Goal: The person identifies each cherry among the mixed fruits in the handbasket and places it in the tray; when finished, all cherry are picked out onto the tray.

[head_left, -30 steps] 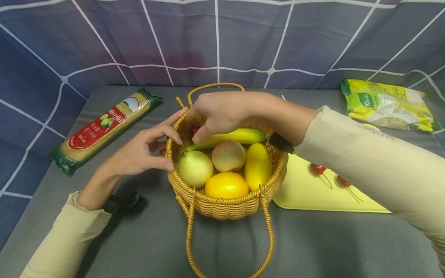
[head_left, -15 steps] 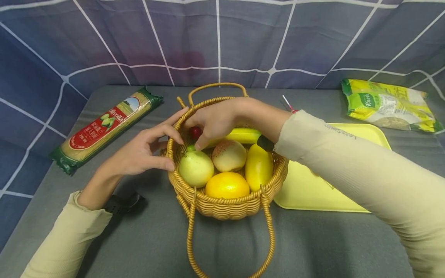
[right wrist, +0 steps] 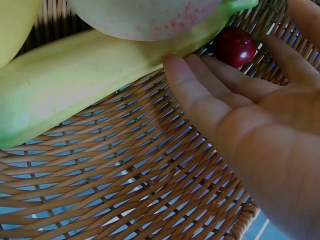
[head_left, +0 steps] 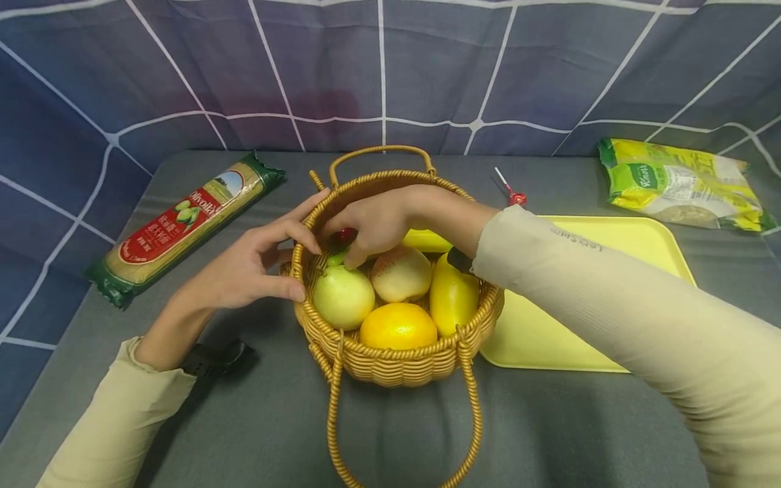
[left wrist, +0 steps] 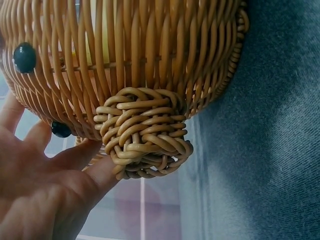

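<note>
A brown wicker basket (head_left: 399, 369) holds a pear (head_left: 343, 296), a speckled peach (head_left: 401, 273), a lemon (head_left: 398, 325), a yellow mango (head_left: 453, 295) and a banana (head_left: 427, 239). My left hand (head_left: 244, 271) grips its left rim, one finger bent over the edge and the thumb outside. Inside, my right hand (head_left: 387, 220) reaches down by the left wall, over the banana. Its fingers (right wrist: 192, 95) lie extended beside a dark red cherry (right wrist: 235, 47), holding nothing. In the left wrist view a woven knob (left wrist: 145, 132) and dark beads (left wrist: 24, 57) show on the basket's outside.
A yellow tray (head_left: 549, 332) lies right of the basket, partly under my right sleeve. Behind it is a red lollipop (head_left: 517, 198). A spaghetti pack (head_left: 186, 227) lies at left, a yellow-green Knorr bag (head_left: 683, 183) at back right. One basket handle (head_left: 476, 420) droops toward me.
My right hand has sunk a little deeper into the basket and its forearm has shifted left and down. The lollipop is now uncovered; the cherries on the tray are hidden behind the sleeve.
</note>
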Demonstrator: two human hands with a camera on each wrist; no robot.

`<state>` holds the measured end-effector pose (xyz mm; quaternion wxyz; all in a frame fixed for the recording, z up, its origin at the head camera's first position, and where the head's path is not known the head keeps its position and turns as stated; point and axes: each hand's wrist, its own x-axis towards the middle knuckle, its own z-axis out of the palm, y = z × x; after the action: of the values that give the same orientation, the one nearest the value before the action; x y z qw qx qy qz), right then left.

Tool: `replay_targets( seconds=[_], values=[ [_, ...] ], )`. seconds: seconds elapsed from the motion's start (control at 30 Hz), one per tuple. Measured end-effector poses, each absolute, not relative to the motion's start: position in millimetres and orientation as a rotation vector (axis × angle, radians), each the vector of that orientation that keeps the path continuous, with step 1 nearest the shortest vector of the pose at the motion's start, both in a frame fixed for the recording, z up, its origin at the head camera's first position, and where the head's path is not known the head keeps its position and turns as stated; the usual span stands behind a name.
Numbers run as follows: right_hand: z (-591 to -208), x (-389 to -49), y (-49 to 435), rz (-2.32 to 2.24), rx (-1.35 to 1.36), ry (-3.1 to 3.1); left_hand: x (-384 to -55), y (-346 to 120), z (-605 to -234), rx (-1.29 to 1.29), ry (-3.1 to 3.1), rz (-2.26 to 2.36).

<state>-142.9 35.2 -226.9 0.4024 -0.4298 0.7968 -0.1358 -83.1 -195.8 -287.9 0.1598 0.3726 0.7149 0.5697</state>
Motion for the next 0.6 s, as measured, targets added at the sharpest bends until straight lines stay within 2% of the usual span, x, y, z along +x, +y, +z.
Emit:
replay_targets(
  seconds=[0.23, 0.6],
  values=[
    [-228.4, -142.9, 35.1, -0.325, -1.168, 2.041, -82.8, -195.5, -288.4, 1.064, 2.047, 1.624],
    [-208.0, -134.0, 36.6, -0.257, -1.213, 2.054, -82.6, -196.5, -287.3, 1.057, 2.058, 1.626]
  ],
)
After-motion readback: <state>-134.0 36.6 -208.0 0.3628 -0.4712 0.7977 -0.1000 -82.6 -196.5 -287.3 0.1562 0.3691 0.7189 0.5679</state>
